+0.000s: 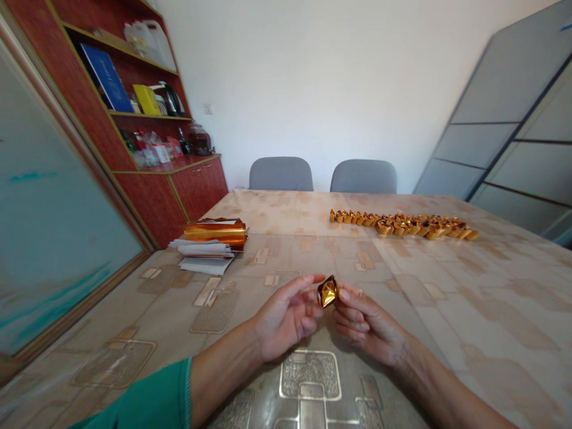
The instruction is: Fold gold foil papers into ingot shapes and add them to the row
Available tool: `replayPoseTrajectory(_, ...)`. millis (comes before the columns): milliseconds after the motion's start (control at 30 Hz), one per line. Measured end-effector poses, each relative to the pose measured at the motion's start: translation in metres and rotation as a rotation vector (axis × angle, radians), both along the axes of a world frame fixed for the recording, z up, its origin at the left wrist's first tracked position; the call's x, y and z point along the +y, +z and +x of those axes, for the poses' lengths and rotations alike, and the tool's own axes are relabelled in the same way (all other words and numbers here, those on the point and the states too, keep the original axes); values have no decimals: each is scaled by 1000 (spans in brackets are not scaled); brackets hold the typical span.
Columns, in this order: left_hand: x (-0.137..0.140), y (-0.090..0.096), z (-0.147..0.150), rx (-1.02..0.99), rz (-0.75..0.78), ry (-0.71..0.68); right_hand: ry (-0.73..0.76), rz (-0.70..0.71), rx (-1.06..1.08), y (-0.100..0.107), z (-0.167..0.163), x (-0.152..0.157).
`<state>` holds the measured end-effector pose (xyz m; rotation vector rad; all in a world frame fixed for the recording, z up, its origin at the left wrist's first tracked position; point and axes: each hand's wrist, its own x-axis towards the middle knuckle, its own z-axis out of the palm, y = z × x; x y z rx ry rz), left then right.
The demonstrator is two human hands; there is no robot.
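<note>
A small folded gold foil ingot point(328, 292) is held above the table in front of me, its shiny hollow side turned partly towards me. On its right end, the thumb and forefinger of my right hand point(367, 322) pinch it, with the other fingers curled below. My left hand point(289, 316) is at the ingot's left side, palm turned inward. Its upper fingers reach to the ingot's edge and the lower ones are loosely bent and apart; whether they touch the foil is hard to tell.
Rows of finished gold foil ingots point(404, 226) stand at the back right of the patterned tablecloth point(250, 381). At the back left lie a gold foil roll or stack point(214, 232) and pale paper sheets point(205, 256). Two grey chairs point(280, 173) stand behind the table.
</note>
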<state>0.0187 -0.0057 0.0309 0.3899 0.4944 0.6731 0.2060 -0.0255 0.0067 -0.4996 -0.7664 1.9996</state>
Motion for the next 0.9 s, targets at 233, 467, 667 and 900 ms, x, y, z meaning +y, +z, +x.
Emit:
replayPoseTrajectory(233,-15,-7,11,-113,92,130,-171,63,-45,-4,-9,-4)
replayPoseTrajectory(467,-11,-3,6,-195,39,91,-155,122,-274,1,-11,-11)
replayPoseTrajectory(667,-6,0,-2,-202,30,12,129,-72,38,6,-2,-10)
replayPoseTrajectory(900,-7,-6,4,-215,26,56,-21,-134,74,-5,-7,-8)
